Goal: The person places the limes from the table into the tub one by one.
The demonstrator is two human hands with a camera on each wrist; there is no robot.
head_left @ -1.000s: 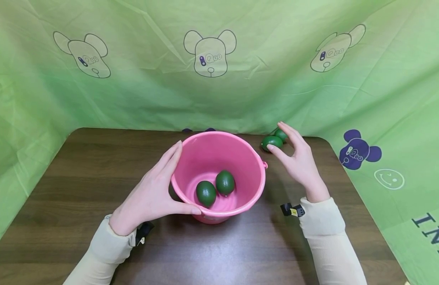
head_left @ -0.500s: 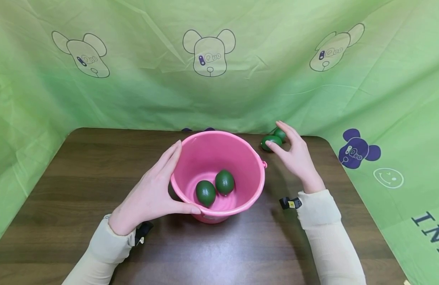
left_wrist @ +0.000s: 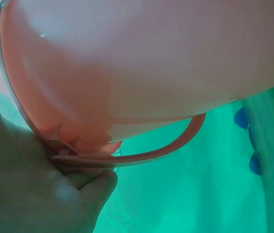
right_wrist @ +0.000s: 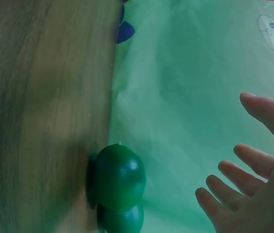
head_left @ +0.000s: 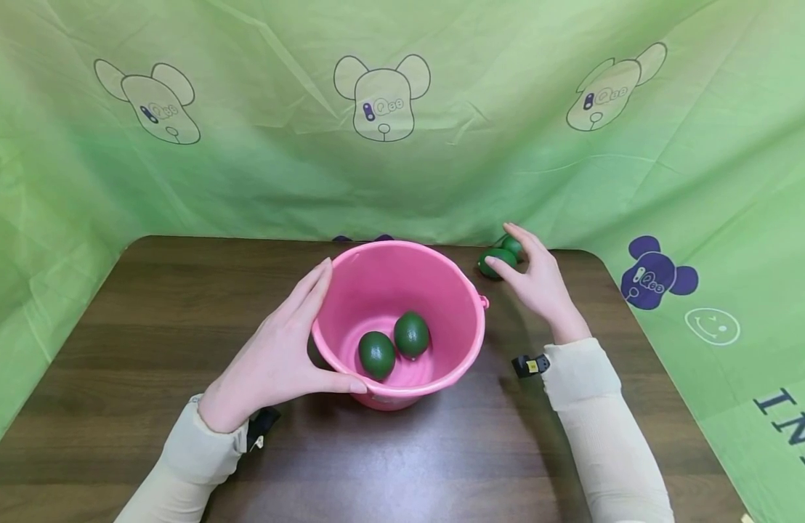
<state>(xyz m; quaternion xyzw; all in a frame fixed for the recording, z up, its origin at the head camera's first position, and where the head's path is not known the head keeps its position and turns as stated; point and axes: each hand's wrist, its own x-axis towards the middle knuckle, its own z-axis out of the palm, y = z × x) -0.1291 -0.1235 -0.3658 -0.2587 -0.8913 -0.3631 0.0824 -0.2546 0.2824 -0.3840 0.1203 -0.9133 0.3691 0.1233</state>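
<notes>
The pink bucket [head_left: 402,290] stands on the brown table [head_left: 147,341] and holds two green limes [head_left: 394,344] lying side by side on its bottom. The left hand [head_left: 278,356] cups the bucket's left wall, fingers spread along the rim and thumb on the near side. Right of the bucket, at its far side, the right hand [head_left: 536,280] is open, fingers reaching around two more limes [head_left: 497,260] near the cloth backdrop [head_left: 402,145]; actual contact is unclear.
</notes>
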